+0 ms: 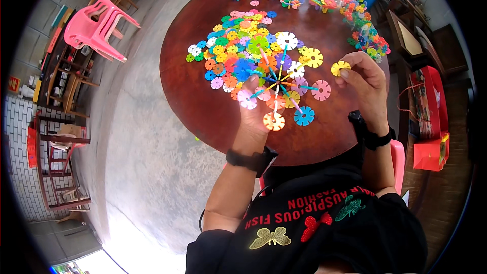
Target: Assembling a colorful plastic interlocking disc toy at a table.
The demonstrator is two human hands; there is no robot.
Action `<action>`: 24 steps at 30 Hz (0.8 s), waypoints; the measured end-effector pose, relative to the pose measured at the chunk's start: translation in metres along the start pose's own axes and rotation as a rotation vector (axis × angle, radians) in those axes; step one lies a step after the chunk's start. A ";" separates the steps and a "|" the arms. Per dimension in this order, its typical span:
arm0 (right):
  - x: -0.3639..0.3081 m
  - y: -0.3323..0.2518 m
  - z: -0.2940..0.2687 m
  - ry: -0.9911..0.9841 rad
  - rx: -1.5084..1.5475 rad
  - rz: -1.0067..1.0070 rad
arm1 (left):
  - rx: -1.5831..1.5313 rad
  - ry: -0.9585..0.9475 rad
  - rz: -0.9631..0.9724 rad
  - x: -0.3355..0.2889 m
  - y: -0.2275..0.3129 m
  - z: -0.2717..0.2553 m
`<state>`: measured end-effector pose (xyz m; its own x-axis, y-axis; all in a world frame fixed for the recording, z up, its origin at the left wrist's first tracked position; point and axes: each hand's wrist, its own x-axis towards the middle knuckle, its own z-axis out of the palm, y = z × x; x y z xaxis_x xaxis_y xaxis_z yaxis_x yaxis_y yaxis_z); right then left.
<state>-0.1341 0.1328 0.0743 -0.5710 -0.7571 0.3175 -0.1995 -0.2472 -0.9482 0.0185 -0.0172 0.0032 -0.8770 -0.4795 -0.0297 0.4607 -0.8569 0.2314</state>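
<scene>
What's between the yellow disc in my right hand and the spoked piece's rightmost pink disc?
In the head view, only bare brown tabletop shows between the yellow disc pinched in your right hand and that pink disc.

Two hands (250, 107) (367, 77), one spoked wheel (278, 82), one table (190, 106), perhaps two stacked chairs (91, 31).

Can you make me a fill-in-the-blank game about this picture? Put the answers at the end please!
1. The right hand pinches a single disc whose colour is ____.
2. The spoked model is in the person's ____ hand.
3. The table has a top whose shape is ____.
4. The stacked plastic chairs at the picture's left are coloured ____.

Missing words: yellow; left; round; pink.
</scene>
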 end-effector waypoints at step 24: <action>0.001 0.009 -0.008 0.053 -0.183 -0.073 | -0.058 0.000 -0.178 0.001 -0.004 0.002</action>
<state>-0.1430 0.1352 0.0666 -0.5900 -0.7072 0.3896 -0.3801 -0.1824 -0.9068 0.0156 -0.0138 0.0042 -0.9455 -0.3190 -0.0651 0.3050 -0.9378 0.1658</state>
